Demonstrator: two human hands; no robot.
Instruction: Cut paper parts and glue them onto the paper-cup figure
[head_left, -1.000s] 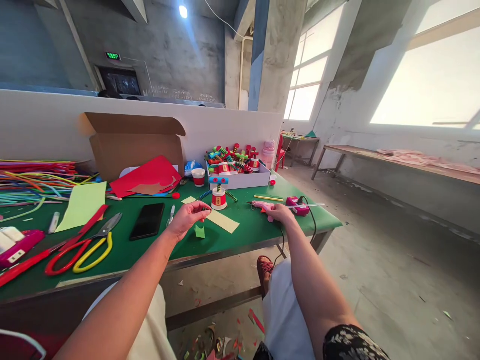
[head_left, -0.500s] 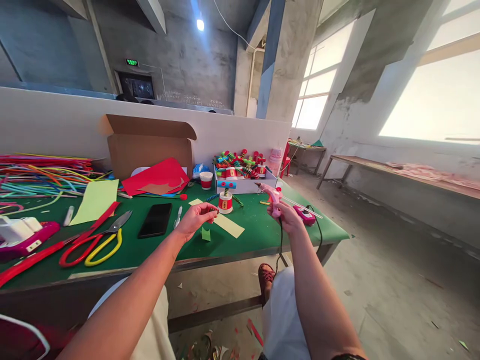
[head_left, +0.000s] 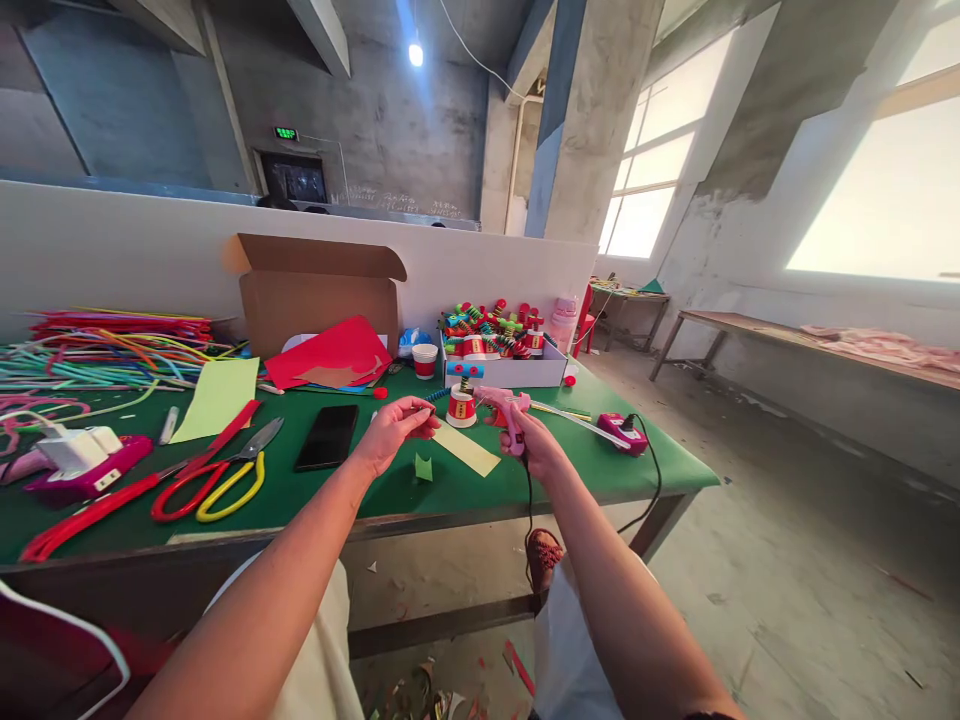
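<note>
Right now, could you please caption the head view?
Over a green table, right hand holds pink glue gun; left hand pinches small piece.

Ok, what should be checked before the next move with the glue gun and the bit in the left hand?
1. Right hand wrapped round pink glue gun: ok.
2. Left hand pinching small piece: ok.
3. Nozzle aimed toward the small piece: ok.
4. Nozzle apart from left hand: ok.
5. Glue ready at nozzle: cannot tell.
6. Cord hanging free off green table edge: ok.
</note>
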